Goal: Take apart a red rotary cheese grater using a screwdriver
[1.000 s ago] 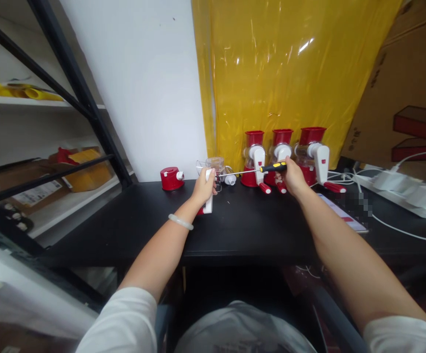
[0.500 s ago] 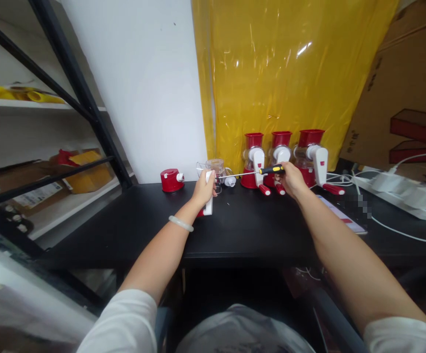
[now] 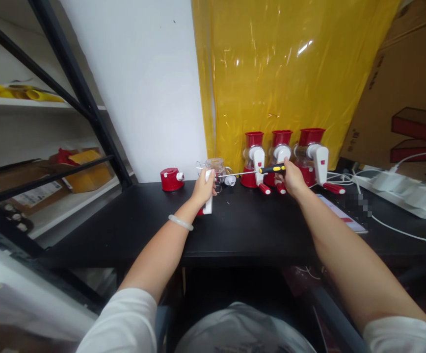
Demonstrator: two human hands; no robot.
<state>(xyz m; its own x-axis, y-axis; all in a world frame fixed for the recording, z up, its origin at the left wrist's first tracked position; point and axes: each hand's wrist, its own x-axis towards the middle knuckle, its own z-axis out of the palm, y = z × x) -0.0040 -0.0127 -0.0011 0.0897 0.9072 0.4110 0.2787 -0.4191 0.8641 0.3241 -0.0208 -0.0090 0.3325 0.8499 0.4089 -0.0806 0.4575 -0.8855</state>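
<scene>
My left hand point(image 3: 202, 187) is closed around a white crank handle point(image 3: 208, 206) with a red grip, held above the black table. My right hand point(image 3: 291, 176) grips the yellow-and-black handle of a screwdriver point(image 3: 272, 169). Its long shaft points left, and the tip meets the crank handle by my left fingers; the exact contact is hidden. Just behind my left hand are a clear plastic grater body point(image 3: 215, 164) and a white threaded part point(image 3: 229, 180). A red base point(image 3: 172, 179) with a white knob sits further left.
Three red-and-white rotary graters point(image 3: 253, 159) stand along the back of the table point(image 3: 143, 215). At the right lie a phone point(image 3: 341, 214), white cables and a power strip point(image 3: 412, 191). A black-framed shelf point(image 3: 84, 98) stands left; a large cardboard box point(image 3: 400, 73) leans right.
Very little differs. The screwdriver's handle has turned slightly in my right hand, whose fingers have shifted a little. My left hand keeps its hold on the crank handle.
</scene>
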